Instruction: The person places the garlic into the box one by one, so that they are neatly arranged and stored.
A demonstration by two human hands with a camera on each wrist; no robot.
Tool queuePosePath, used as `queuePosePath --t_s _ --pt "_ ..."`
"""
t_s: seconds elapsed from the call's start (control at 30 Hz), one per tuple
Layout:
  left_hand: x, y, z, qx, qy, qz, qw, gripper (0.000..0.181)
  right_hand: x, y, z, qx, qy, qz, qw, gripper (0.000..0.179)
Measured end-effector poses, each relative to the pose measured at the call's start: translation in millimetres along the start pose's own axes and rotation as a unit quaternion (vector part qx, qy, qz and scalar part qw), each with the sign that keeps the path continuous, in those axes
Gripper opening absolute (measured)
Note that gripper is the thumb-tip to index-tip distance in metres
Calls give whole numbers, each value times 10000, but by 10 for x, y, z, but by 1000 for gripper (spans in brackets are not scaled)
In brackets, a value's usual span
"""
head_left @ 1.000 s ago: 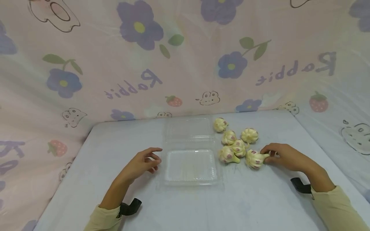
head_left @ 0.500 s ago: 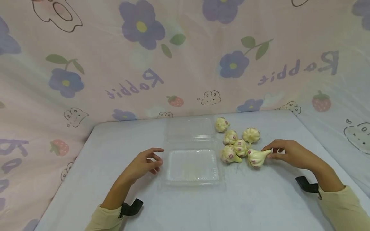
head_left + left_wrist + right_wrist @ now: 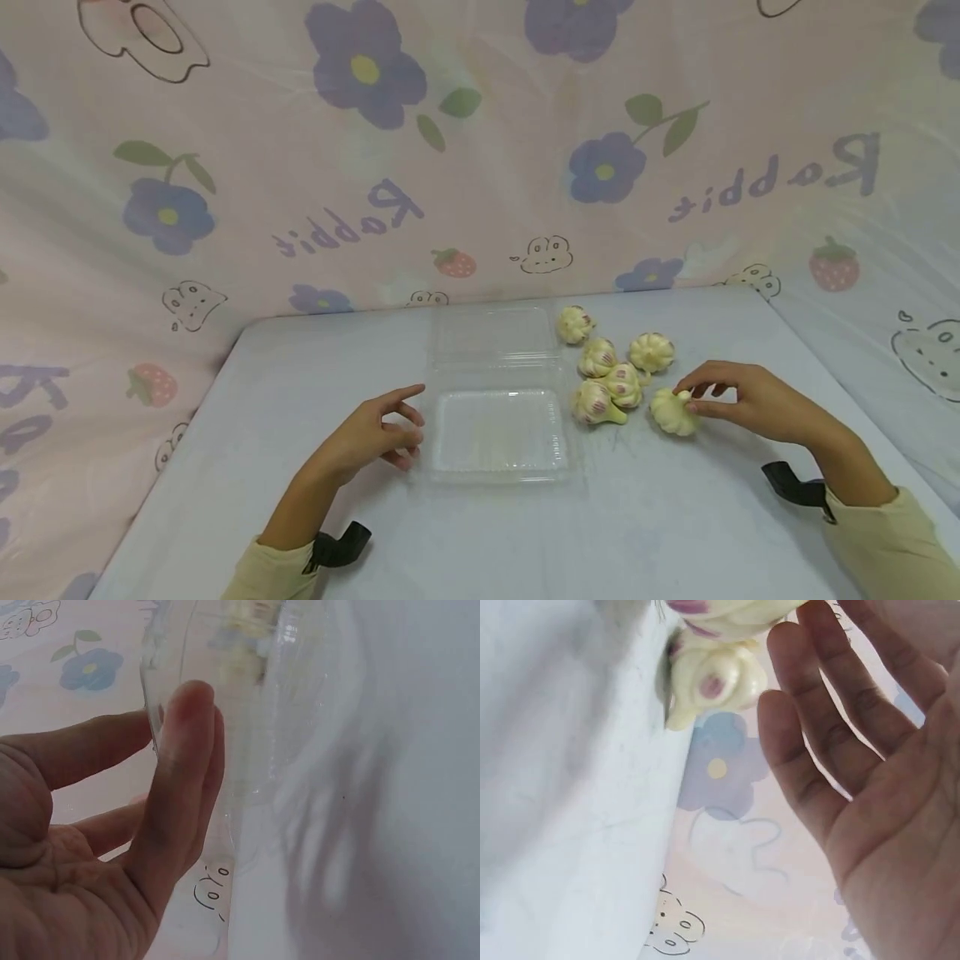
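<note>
My right hand (image 3: 742,404) pinches the stem of a pale garlic bulb (image 3: 672,414) between thumb and fingertips, low over the table. In the right wrist view part of that garlic bulb (image 3: 739,619) shows at the top edge; the pinch itself is out of frame. My left hand (image 3: 375,433) stays at the left side of a clear plastic clamshell box (image 3: 498,477), fingers loosely extended and holding nothing. Its fingers (image 3: 184,742) overlap the edge of the clear box (image 3: 281,697) in the left wrist view. The box lies with its lid (image 3: 491,333) folded back.
Several more garlic bulbs (image 3: 622,384) with purple streaks lie in a loose group right of the box. One garlic bulb (image 3: 575,325) sits beside the lid's right edge. A patterned curtain (image 3: 495,167) rises behind the white table (image 3: 315,358).
The pinched garlic bulb has turned, its stem swinging from rightward to a more upright lean, and sits slightly farther right. My left fingers have spread a little.
</note>
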State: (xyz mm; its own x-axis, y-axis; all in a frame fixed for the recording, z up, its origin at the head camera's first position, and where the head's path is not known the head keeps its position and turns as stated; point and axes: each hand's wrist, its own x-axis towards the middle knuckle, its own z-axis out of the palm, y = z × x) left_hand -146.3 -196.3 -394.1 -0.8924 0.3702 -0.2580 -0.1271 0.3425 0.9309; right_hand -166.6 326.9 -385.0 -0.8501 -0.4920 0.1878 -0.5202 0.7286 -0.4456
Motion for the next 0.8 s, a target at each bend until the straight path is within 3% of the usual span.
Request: queuePosePath --t_s 0.27,0.4,0.6,0.8 --pt "-22 23 68 -23 220 -57 9997 73 32 -15 136 107 -93 -102 9998 30" --pt "-47 13 87 -8 314 12 9995 67 2 -11 182 17 -190 -101 9998 41" --pt "-104 -54 59 -114 22 179 9998 69 -11 16 222 266 -406 -22 9988 63" --pt "-109 -66 16 -222 -356 284 9987 74 -25 22 219 258 -550 36 9981 65"
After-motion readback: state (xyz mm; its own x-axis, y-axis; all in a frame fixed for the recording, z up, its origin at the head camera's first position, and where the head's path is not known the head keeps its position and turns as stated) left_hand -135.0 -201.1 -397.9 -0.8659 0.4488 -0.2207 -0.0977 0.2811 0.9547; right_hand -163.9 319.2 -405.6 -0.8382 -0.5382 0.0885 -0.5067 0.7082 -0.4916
